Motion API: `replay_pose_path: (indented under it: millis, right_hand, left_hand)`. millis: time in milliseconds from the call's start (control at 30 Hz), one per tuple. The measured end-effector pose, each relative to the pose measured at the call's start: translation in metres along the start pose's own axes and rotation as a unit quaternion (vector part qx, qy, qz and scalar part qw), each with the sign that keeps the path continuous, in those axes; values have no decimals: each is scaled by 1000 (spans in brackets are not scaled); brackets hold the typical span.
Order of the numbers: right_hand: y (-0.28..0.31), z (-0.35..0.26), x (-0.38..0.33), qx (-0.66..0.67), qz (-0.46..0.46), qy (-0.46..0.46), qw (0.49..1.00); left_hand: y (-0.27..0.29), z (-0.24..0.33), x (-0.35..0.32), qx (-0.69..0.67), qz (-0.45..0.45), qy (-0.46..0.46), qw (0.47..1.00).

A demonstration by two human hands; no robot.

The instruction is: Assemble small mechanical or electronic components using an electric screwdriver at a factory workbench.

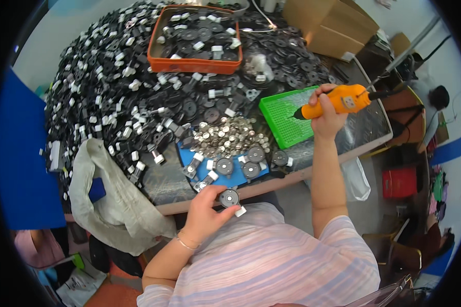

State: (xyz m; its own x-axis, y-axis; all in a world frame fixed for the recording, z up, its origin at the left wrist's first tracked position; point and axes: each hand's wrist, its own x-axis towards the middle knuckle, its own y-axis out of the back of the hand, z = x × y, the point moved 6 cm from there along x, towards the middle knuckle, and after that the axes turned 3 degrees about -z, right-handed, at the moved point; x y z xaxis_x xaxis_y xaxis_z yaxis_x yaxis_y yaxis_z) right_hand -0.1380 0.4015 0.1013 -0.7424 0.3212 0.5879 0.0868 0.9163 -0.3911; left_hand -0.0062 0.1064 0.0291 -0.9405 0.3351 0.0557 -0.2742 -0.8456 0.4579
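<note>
Head: 2 hands (206,207) hold 1 screwdriver (349,100), 1 disc (229,197).

Bright, even light | glints on metal caps (225,137) (shadows soft) | fisheye bend, black rim | far right seemingly blurred

Left hand (207,209) pinches round grey part (229,198); right hand (329,118) grips orange power driver (343,99) above green basket (291,134).

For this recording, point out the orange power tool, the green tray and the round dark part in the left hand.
Orange power tool (342,97): head view, on its body.
Green tray (288,128): head view, on its mesh floor.
Round dark part (229,198): head view, on its disc face.
</note>
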Motion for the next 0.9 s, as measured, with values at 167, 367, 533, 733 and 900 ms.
replay_pose_path:
  millis: [167,367,533,733,900]
  right_hand:
    - [20,13,8,-37,7,6,999]
    - [26,27,17,-56,18,0,998]
    - [29,33,19,-51,12,-2,999]
    - [29,35,16,-37,16,-2,999]
    - [31,37,21,-29,-1,-25,999]
  left_hand:
    - [-30,-4,14,58,-13,-4,998]
    - [-38,-9,21,114,25,-5,993]
    - [-36,-9,26,135,43,-13,990]
    - [-35,-5,29,135,19,-5,991]
    - [-29,-13,27,90,-4,30,996]
